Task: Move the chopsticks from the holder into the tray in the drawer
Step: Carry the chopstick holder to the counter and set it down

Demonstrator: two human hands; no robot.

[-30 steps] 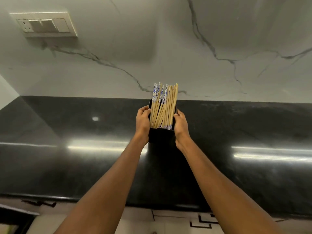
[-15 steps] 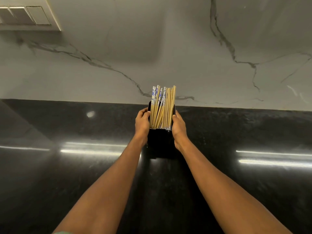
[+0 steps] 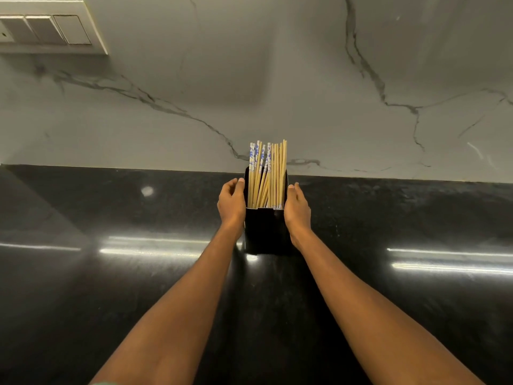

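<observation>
Left hand (image 3: 231,202) and right hand (image 3: 297,207) both grip the black holder (image 3: 265,229) by its sides (chopsticks (image 3: 268,176) standing inside), mid-frame on the dark table (image 3: 111,273).

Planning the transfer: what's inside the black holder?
A bundle of chopsticks stands in the holder, some plain, some with blue-and-white tops. Their lower ends and the holder's bottom are hidden by its front wall.
</observation>
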